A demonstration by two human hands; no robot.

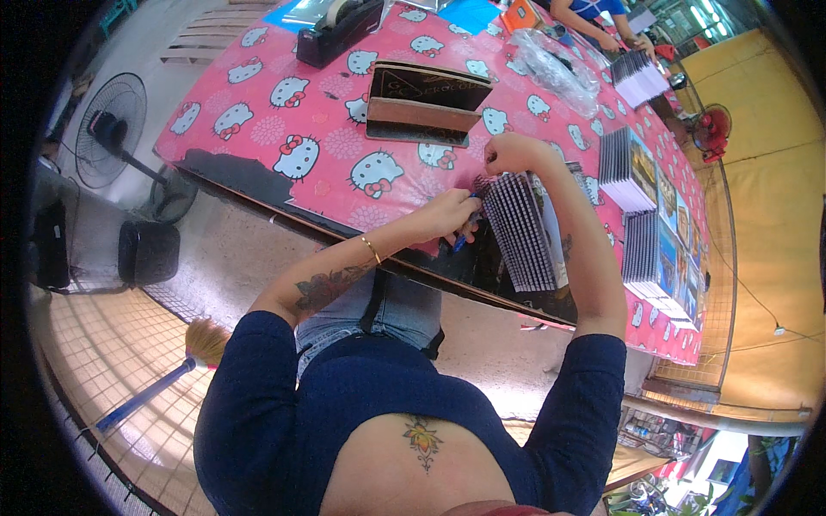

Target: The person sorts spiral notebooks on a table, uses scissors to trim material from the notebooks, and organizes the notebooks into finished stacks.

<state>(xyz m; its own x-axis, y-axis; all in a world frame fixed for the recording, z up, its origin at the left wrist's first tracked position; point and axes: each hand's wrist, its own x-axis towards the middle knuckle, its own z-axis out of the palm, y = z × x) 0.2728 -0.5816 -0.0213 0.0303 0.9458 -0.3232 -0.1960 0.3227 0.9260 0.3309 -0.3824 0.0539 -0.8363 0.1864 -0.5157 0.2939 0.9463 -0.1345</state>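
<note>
Looking down, I see my left hand at the near edge of the table, with its fingers curled tight around a small blue tool. My right hand is closed in a fist on top of a stack of booklets, which stands on its edge right at the near edge of the table and leans a little. The blue tool touches the wire spine side of that stack. More piles of booklets lie along the right edge of the table. A brown folded card stand sits in the middle, and a black tape holder sits near the far edge. Another person's hands work at the far right corner. A fan and a broom are on the floor to my left.
</note>
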